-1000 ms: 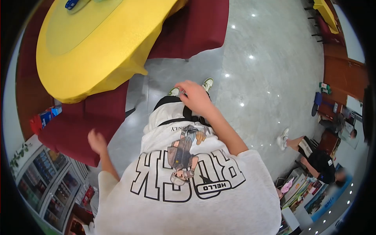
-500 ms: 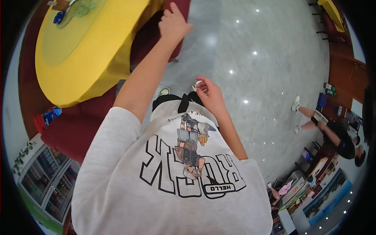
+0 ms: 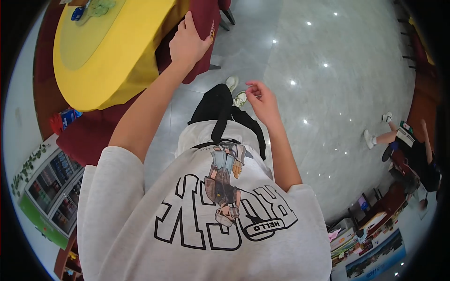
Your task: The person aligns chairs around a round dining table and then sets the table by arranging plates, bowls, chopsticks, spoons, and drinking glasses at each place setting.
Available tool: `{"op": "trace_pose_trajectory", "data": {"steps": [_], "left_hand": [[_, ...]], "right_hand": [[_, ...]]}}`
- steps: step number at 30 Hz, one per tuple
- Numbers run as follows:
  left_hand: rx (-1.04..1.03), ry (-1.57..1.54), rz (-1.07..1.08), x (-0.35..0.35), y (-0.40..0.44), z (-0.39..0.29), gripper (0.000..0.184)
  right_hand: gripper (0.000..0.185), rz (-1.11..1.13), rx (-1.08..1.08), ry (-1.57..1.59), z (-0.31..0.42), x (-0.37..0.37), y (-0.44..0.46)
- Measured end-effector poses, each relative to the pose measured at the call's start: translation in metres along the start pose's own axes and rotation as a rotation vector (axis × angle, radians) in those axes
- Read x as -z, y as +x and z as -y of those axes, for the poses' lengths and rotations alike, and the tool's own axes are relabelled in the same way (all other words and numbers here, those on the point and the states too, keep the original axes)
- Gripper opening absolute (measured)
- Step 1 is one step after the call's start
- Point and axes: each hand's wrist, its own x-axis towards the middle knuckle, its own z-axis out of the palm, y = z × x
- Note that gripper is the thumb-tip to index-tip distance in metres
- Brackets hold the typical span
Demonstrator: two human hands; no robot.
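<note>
Lays the left hand [image 3: 187,43] on the back of a dark red chair [image 3: 203,18], close beside the yellow-covered surface [image 3: 119,61], with thumb and fingers spread; cannot tell whether clamped or only resting in that grip. Holds the right hand [image 3: 264,102] in the air, to the right of the black trousers [image 3: 210,105], with grip loosely curled and fingertips apart from thumb. Farther right, across the grey floor [image 3: 323,103]: a person [image 3: 418,143] in a dark top.
</note>
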Motion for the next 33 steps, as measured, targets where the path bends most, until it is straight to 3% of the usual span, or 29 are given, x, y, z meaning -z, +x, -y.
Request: {"op": "trace_pose_trajectory", "data": {"steps": [21, 33], "left_hand": [[0.019, -0.178, 0.029, 0.008, -0.004, -0.008, 0.095], [0.014, -0.212, -0.025, 0.004, -0.007, -0.007, 0.097]], "right_hand": [[0.030, 0.017, -0.001, -0.220, 0.060, 0.099, 0.108], [0.034, 0.302, 0.249, -0.554, 0.143, 0.055, 0.212]]}}
